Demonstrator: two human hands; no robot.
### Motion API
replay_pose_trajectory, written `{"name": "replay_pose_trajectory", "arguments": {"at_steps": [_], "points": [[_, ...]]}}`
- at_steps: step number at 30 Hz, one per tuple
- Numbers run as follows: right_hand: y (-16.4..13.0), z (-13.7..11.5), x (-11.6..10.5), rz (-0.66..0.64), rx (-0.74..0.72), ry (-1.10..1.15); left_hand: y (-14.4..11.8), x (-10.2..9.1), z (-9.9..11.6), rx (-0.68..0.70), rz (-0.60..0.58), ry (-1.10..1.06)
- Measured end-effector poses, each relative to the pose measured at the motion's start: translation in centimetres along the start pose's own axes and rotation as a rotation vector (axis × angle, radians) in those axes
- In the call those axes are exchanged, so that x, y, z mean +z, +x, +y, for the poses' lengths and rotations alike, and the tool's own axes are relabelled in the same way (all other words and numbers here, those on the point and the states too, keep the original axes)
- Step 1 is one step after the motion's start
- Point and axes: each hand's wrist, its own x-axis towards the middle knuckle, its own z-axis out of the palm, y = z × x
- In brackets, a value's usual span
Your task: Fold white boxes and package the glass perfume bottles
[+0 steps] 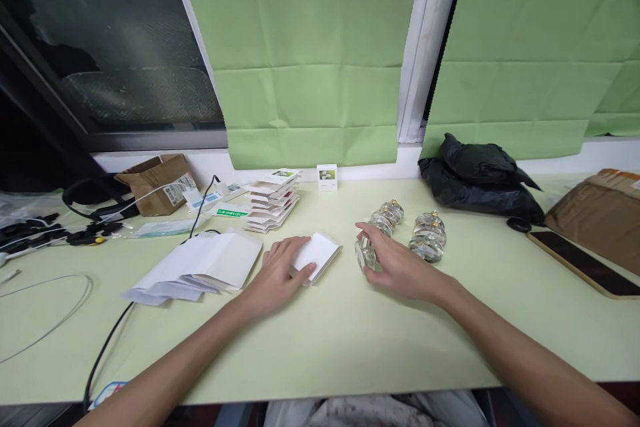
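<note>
My left hand (pixel 285 270) is closed around the left side of a small flat white box (pixel 317 257) on the table, thumb on its near side. In my right hand (pixel 395 263) is a small clear glass bottle (pixel 366 253), gripped between thumb and fingers. Just behind that bottle stands a row of similar glass bottles (pixel 387 215) with gold-coloured tops. Another group of glass bottles (pixel 429 237) is to the right, beyond my right wrist. A stack of flattened white boxes (pixel 273 200) lies behind my left hand.
White paper sheets (pixel 205 267) lie left. One upright white box (pixel 327 177) stands at the back. An open cardboard box (pixel 160 187) and cables (pixel 45 233) are far left. Black plastic bags (pixel 475 180), a phone (pixel 585 263) and a brown parcel (pixel 600 217) are right.
</note>
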Motion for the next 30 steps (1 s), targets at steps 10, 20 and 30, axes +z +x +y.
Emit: {"name": "replay_pose_trajectory", "arguments": {"at_steps": [10, 20, 30], "points": [[-0.3, -0.2, -0.2, 0.026, 0.062, -0.146, -0.5, 0.3, 0.1, 0.013, -0.014, 0.078], [-0.2, -0.5, 0.3, 0.146, 0.078, -0.183, 0.0, 0.2, -0.6, -0.006, 0.064, 0.116], [0.0, -0.3, 0.4, 0.366, 0.023, -0.147, 0.3, -0.1, -1.1, -0.049, 0.039, 0.115]]}}
